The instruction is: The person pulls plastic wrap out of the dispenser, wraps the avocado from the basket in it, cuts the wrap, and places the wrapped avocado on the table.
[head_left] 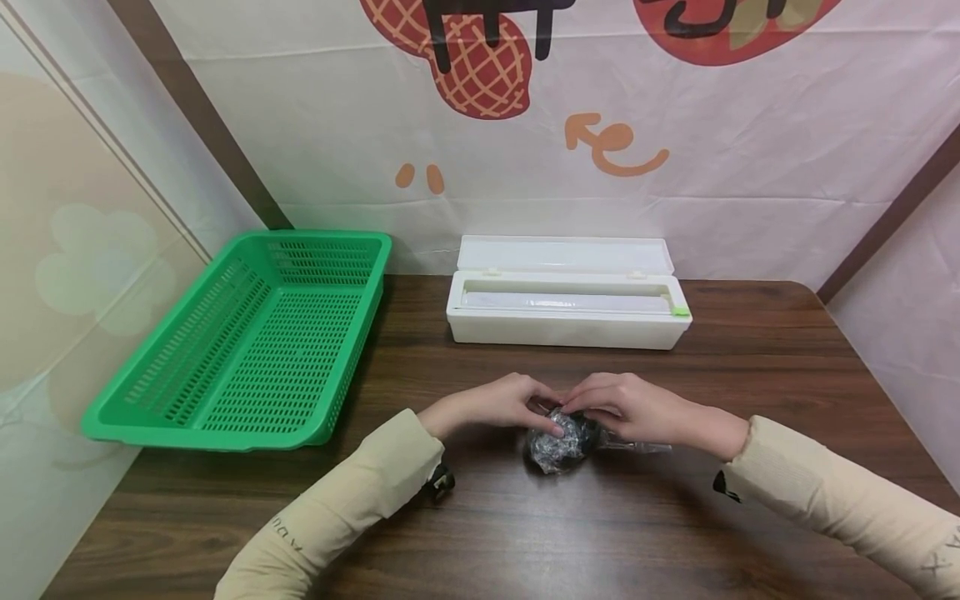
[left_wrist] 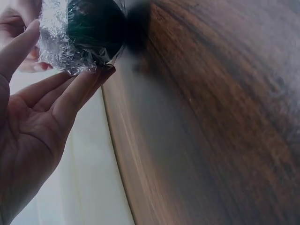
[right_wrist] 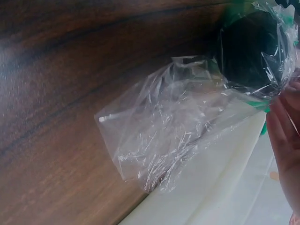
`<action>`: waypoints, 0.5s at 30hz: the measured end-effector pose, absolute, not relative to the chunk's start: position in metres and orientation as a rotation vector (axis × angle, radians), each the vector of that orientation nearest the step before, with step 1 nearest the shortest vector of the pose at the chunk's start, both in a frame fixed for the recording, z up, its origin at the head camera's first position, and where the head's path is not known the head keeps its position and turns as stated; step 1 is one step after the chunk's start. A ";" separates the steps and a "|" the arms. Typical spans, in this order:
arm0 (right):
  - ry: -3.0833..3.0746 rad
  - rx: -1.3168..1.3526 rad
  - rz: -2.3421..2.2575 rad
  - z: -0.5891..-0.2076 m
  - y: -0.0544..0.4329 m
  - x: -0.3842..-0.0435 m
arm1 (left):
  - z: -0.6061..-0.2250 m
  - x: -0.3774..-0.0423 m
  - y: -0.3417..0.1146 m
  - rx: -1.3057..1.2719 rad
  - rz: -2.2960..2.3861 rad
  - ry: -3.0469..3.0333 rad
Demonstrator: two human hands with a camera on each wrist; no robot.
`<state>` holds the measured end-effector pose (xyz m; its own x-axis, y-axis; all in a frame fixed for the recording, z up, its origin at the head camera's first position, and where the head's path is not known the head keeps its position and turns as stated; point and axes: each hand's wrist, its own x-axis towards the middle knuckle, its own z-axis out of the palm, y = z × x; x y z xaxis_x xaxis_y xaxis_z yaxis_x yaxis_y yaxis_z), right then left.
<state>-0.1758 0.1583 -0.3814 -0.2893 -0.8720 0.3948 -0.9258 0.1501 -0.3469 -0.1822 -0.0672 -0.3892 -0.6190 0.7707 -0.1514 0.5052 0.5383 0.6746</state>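
Note:
A round, dark green thing (left_wrist: pixel 96 28) is wrapped in crinkled cling film (left_wrist: pixel 54 44); its exact kind is hidden by the wrap. It rests on the table in front of me. My left hand (head_left: pixel 498 404) holds it from the left, thumb on the near side and fingertips against the film. At its upper right, my right hand (head_left: pixel 637 408) pinches the film with its fingertips. A loose tail of clear film (right_wrist: pixel 164 122) spreads out from the thing, beneath the right hand. The right wrist view shows only part of that hand's fingers.
Behind the hands stands a white cling film box (head_left: pixel 570 333), lid raised, with a roll (head_left: pixel 566 302) inside and a light green piece (head_left: pixel 680 312) at its right end. A green plastic basket (head_left: pixel 202 437) sits at the left of the brown wooden table (head_left: pixel 570 542).

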 end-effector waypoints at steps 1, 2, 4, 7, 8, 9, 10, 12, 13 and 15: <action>-2.305 1.794 0.815 -0.380 0.159 -0.175 | -0.389 -0.181 -0.067 1.034 0.829 2.347; -2.305 1.776 0.818 -0.380 0.159 -0.175 | -0.390 -0.181 -0.068 1.032 0.831 2.350; -2.300 1.739 0.834 -0.378 0.161 -0.174 | -0.390 -0.179 -0.068 1.019 0.836 2.353; -2.299 1.677 0.855 -0.376 0.164 -0.172 | -0.390 -0.177 -0.069 0.986 0.845 2.356; -2.305 1.655 0.856 -0.376 0.165 -0.171 | -0.391 -0.176 -0.070 0.974 0.849 2.360; -2.309 1.633 0.851 -0.376 0.166 -0.170 | -0.390 -0.175 -0.070 0.958 0.852 2.362; -2.314 1.613 0.844 -0.376 0.166 -0.169 | -0.390 -0.174 -0.070 0.943 0.857 2.366; -2.314 1.583 0.833 -0.378 0.168 -0.166 | -0.390 -0.172 -0.070 0.916 0.870 2.370; -2.308 1.573 0.827 -0.379 0.168 -0.165 | -0.391 -0.171 -0.071 0.903 0.879 2.373; -2.283 1.569 0.821 -0.382 0.168 -0.163 | -0.391 -0.170 -0.071 0.878 0.898 2.379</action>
